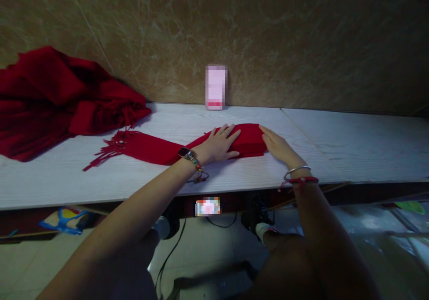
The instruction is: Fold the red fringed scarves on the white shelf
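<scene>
A red scarf [250, 134] lies on the white wood-grain board, its right part folded into a flat layered stack. To the left its single strip [150, 148] runs out to a fringed end. My left hand [219, 144] rests flat on top of the stack, fingers spread, palm down. Against the stack's right edge my right hand [276, 145] is held with straight fingers, the fingertips touching the folded side. A larger crumpled red cloth [63, 103] with fringe is heaped at the far left of the board.
A phone-shaped object [215, 87], blurred out, leans on the brown marbled wall [301, 40] behind the white board [351, 148]. Below the front edge are a blue and yellow package [67, 219], a cable [172, 251] and my feet and legs.
</scene>
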Tool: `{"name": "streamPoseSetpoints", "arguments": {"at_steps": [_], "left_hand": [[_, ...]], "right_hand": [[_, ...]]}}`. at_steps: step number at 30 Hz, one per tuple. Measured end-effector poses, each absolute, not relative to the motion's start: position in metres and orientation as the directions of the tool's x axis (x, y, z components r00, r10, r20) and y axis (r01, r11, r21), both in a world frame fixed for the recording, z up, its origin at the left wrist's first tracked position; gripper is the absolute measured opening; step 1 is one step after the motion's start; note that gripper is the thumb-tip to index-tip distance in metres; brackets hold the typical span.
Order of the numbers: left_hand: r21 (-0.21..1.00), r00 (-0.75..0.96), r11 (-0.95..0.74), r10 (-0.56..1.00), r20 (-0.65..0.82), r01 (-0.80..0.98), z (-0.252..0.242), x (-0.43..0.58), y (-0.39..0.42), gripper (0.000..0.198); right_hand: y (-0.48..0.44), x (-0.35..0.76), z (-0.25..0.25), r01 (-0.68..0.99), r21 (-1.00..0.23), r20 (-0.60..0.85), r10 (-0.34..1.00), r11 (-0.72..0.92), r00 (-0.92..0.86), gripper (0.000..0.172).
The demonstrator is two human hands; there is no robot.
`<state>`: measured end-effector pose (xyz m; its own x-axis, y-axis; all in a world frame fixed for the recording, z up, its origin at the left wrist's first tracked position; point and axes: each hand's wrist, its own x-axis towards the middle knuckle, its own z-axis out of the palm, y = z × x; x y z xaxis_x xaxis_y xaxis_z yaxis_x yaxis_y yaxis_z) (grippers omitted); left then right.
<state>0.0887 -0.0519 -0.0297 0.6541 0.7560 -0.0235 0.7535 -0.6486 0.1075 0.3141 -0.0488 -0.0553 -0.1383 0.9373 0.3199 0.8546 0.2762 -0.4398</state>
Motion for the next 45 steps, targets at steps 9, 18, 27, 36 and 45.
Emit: {"name": "streamPoseSetpoints", "arguments": {"at_steps": [9,18,27,36,45], "left_hand": [[0.084,0.665,-0.661,0.746,-0.036,0.746,-0.026,0.101,-0.052,0.076],[0.057,0.670,-0.667,0.742,-0.039,0.742,-0.025,0.100,-0.057,0.079],[0.028,0.663,-0.665,0.739,-0.118,0.746,-0.017,0.104,-0.059,0.085],[-0.012,0.662,-0.668,0.739,-0.126,0.744,-0.016,0.105,-0.060,0.090],[-0.010,0.686,-0.688,0.724,-0.076,0.726,-0.020,0.105,-0.059,0.085]], "right_hand": [[-0.045,0.301,-0.028,0.891,-0.431,0.544,0.829,0.142,0.131,0.048],[-0.038,0.315,-0.032,0.602,-0.790,0.191,0.889,-0.112,0.416,0.034],[-0.040,0.308,-0.022,0.313,-0.943,0.007,0.933,-0.114,0.360,0.022],[-0.027,0.311,-0.026,0.492,-0.867,0.106,0.938,-0.076,0.331,0.050],[-0.024,0.314,-0.025,0.534,-0.845,0.186,0.931,-0.013,0.316,0.052]]}}
